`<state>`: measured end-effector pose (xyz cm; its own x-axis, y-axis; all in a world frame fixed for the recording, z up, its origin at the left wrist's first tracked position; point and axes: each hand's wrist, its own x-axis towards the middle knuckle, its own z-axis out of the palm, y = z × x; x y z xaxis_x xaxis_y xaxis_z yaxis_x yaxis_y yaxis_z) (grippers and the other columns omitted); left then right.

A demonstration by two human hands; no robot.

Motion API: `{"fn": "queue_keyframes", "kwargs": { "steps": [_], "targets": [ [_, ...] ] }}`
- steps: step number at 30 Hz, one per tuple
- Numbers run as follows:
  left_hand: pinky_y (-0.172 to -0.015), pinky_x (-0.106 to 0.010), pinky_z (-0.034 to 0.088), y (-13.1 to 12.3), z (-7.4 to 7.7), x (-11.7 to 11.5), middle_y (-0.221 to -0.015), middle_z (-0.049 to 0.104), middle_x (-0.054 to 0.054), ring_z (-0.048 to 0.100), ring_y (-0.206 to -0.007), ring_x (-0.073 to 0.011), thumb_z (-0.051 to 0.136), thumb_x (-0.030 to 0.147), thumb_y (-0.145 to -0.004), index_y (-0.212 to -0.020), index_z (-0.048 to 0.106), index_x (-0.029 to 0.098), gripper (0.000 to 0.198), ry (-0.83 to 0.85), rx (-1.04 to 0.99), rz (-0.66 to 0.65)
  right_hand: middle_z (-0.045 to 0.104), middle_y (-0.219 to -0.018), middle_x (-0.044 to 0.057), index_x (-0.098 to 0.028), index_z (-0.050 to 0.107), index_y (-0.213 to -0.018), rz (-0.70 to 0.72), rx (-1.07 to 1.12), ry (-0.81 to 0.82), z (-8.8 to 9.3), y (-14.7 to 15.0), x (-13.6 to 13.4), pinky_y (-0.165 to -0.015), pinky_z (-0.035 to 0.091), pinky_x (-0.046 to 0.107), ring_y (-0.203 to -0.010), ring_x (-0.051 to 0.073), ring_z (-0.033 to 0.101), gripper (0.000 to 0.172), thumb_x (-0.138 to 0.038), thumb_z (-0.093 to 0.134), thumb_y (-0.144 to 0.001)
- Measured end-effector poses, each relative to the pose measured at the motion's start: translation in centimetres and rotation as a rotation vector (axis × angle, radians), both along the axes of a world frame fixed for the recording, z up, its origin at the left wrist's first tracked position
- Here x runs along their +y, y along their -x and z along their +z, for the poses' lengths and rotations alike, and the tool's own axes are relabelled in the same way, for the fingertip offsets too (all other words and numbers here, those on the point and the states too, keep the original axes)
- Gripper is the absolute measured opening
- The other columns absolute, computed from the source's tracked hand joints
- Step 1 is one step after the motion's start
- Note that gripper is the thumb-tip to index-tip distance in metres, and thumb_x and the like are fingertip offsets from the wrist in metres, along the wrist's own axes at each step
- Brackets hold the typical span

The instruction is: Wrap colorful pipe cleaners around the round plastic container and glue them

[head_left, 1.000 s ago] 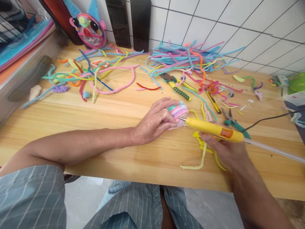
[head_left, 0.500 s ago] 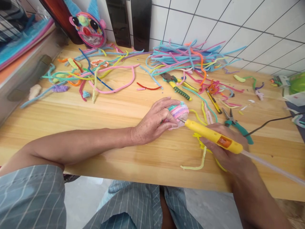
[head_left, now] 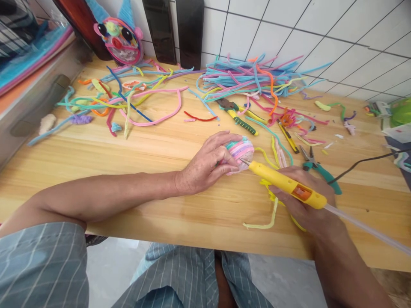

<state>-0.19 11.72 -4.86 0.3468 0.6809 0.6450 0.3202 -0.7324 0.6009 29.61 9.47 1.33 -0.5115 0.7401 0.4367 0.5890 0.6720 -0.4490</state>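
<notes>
Across the wooden tabletop (head_left: 154, 145), here's the right hand (head_left: 313, 220), fingers wrapped around a yellow glue gun (head_left: 282, 182): stiff plastic, probably light, best gripped by its body. The clear glue stick (head_left: 362, 226) trails behind. Over near the front, the left hand's (head_left: 208, 164) fingers pinch a striped pipe-cleaner ball (head_left: 241, 149), fuzzy, likely light and squashable; hold it gently, away from the metal nozzle (head_left: 245, 162), probably hot. Touching? Can't tell.

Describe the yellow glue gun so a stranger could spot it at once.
Over the wooden table, right of centre, find the right hand. It grips a yellow glue gun whose metal tip points at the striped piece in the left hand. Unlike the teal-handled pliers, it trails a long clear stick.
</notes>
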Motion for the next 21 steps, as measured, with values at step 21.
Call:
{"fn": "queue_keyframes", "kwargs": {
  "steps": [21],
  "targets": [
    [-0.134, -0.063, 0.047, -0.16, 0.02, 0.05, -0.156, 0.072, -0.014, 0.064, -0.154, -0.0261, 0.067, 0.034, -0.112, -0.107, 0.073, 0.023, 0.013, -0.025, -0.009, 0.006, 0.083, -0.093, -0.001, -0.035, 0.069, -0.105, 0.021, 0.029, -0.007, 0.12, 0.21, 0.33, -0.067, 0.065, 0.035, -0.079, 0.024, 0.082, 0.014, -0.023, 0.074, -0.099]
  ]
}}
